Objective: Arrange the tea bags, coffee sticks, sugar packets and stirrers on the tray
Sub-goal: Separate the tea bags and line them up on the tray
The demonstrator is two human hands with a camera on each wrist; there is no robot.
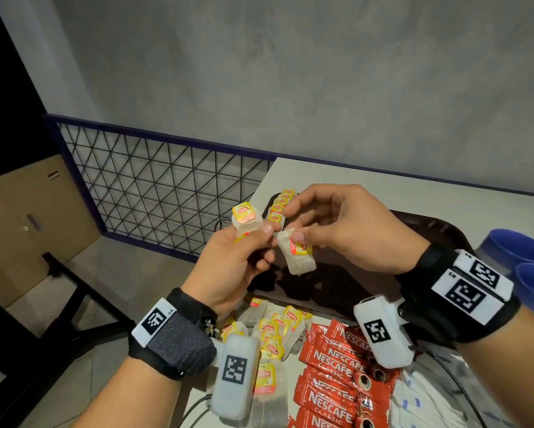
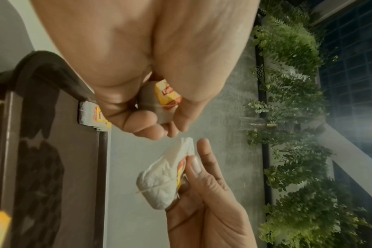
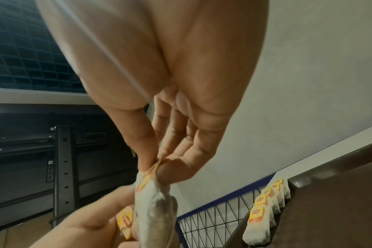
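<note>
Both wrists raised mid-frame above tray (image 1: 438, 225), hands nearly touching.
Left hand (image 1: 228, 267) gripping one tea bag (image 1: 244, 219); right hand (image 1: 342, 230) pinching another tea bag (image 1: 298, 253) by thumb and forefinger.

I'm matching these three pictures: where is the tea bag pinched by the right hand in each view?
Head: tea bag at centre, under the right hand.
Left wrist: lower centre, crumpled white, below the left hand.
Right wrist: bottom centre, hanging from the thumb and forefinger.
Shared landmark: the row of tea bags along the dark tray's edge.
</note>
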